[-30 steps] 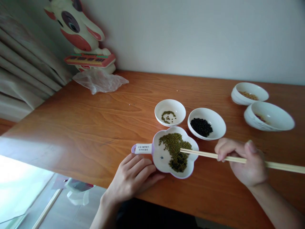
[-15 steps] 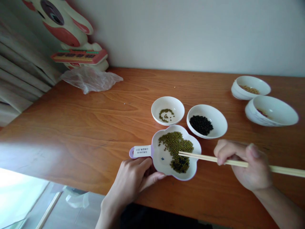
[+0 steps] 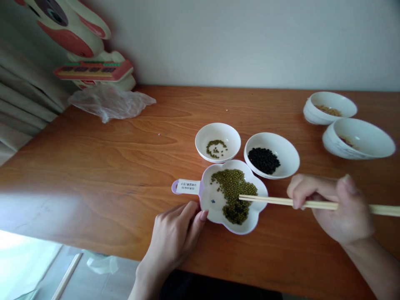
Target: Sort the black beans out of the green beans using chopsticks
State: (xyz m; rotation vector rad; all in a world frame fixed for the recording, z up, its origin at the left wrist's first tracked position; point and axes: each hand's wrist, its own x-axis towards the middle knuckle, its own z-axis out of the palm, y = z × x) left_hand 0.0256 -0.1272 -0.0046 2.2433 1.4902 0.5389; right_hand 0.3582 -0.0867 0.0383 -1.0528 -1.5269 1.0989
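A white flower-shaped dish (image 3: pixel 208 210) with a purple rim and a labelled handle (image 3: pixel 187 187) stands in the middle near the table's front. Green beans (image 3: pixel 233 183) lie in it, with some black beans (image 3: pixel 236 210) among them at the near side. My left hand (image 3: pixel 178 229) has its fingers curled at the dish's lower left edge, thumb at the rim. My right hand (image 3: pixel 334 204) is closed round a pair of chopsticks (image 3: pixel 278 201), their tips together over the green beans. I cannot make out a bean between the tips.
Behind the dish stand a white bowl (image 3: pixel 201 143) with some green beans and another bowl (image 3: pixel 289 160) with black beans. Two more bowls, one yellowish inside (image 3: pixel 314 112), one with reddish bits (image 3: pixel 371 139), stand right. A plastic bag (image 3: pixel 112 102) and cow-shaped toy (image 3: pixel 96 71) are back left.
The chopstick tips have shifted slightly on the beans, and my right hand has moved a little right. My left thumb has drawn back along the rim. The view has shifted a little.
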